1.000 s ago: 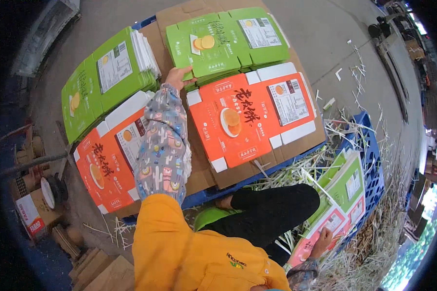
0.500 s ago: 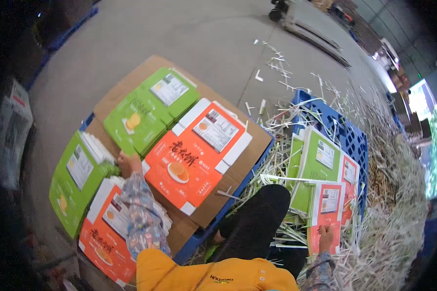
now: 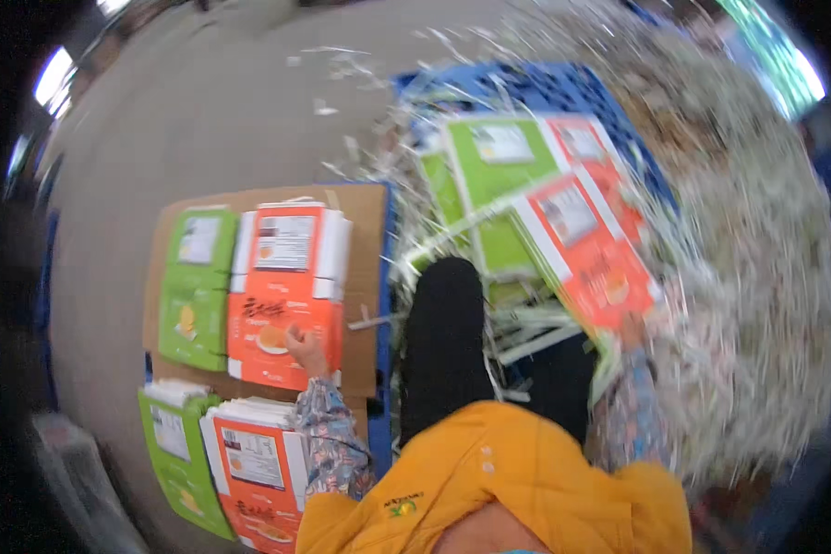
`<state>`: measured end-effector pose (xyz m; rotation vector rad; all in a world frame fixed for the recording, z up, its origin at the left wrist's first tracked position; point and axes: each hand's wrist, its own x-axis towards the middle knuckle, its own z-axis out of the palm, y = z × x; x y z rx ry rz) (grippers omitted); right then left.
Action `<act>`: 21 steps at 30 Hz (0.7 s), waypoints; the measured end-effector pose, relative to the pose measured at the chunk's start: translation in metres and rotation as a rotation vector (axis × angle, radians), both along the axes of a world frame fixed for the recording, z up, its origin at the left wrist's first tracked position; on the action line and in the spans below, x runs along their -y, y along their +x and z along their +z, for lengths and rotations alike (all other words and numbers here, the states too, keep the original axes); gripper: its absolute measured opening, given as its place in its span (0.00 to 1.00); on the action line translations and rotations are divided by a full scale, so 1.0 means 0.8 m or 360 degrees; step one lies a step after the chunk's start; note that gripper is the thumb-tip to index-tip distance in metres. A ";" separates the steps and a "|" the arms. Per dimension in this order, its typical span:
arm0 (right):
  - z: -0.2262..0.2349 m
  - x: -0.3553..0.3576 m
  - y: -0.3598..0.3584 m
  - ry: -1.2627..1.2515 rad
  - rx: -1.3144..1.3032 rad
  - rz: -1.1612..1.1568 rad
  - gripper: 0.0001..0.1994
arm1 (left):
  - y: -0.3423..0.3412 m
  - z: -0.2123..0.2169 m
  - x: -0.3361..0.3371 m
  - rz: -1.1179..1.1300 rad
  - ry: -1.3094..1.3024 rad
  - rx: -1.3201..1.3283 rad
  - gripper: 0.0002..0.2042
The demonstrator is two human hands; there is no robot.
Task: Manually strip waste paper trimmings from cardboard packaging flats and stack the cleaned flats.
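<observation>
My right hand [image 3: 632,331] grips the near edge of an orange flat carton [image 3: 593,254], with a green edge showing beneath it. This tilted carton overlaps a pile of green flat cartons [image 3: 499,189] and another orange one [image 3: 584,145] farther back. My left hand [image 3: 307,351] is over the lower part of an orange carton stack [image 3: 291,319] on the left. Its fingers are loosely bent and apart, with nothing visible in them; blur hides whether they touch the top carton. Beside that stack lies a green carton stack [image 3: 192,314].
Nearer me on the left are another green stack [image 3: 180,462] and orange stack [image 3: 258,485]. Brown cardboard [image 3: 365,249] lies under the far stacks. A blue pallet [image 3: 609,106] is at the far right, with heaps of paper offcuts [image 3: 748,305] around it. My black-clad knee [image 3: 448,342] rises between the sides.
My view has swung to the right. My left hand has gone from the green cartons to the orange stack. My right hand still holds the orange carton, now tilted.
</observation>
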<state>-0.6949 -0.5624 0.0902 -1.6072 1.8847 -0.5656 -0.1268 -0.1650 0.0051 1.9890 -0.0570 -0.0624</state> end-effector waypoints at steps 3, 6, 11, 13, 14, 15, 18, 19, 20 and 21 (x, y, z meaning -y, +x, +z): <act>-0.060 0.011 -0.047 -0.0073 0.0279 0.0083 0.09 | -0.036 0.051 0.047 -0.0326 0.0013 -0.0010 0.15; -0.038 0.001 -0.006 0.0041 0.0140 -0.0256 0.09 | -0.052 0.065 0.058 -0.0299 0.0086 0.0078 0.14; -0.070 -0.004 -0.063 -0.0694 -0.0423 -0.0583 0.11 | -0.082 0.089 0.104 -0.0478 -0.0019 -0.0046 0.13; -0.063 -0.016 -0.055 -0.0755 -0.0553 -0.0586 0.13 | -0.087 0.110 0.112 -0.0506 0.0015 0.0002 0.12; -0.054 -0.023 -0.049 -0.0360 0.0222 -0.0616 0.15 | -0.091 0.118 0.118 -0.0532 -0.0162 -0.0098 0.12; -0.047 -0.028 -0.045 0.0047 0.0982 -0.0624 0.18 | -0.098 0.132 0.130 -0.0563 -0.0348 -0.0201 0.11; -0.120 -0.022 -0.122 -0.0087 0.0959 -0.0579 0.16 | -0.165 0.184 0.245 -0.0954 -0.0332 -0.0071 0.10; -0.113 -0.026 -0.106 -0.0098 0.1218 -0.0562 0.15 | -0.184 0.191 0.268 -0.1085 -0.0369 -0.0019 0.10; -0.073 -0.030 -0.064 0.0017 0.1416 -0.0555 0.13 | -0.210 0.210 0.278 -0.1147 -0.0405 -0.0132 0.10; -0.027 -0.037 -0.030 0.0035 0.1430 -0.0544 0.13 | -0.244 0.225 0.298 -0.1241 -0.0463 -0.0257 0.10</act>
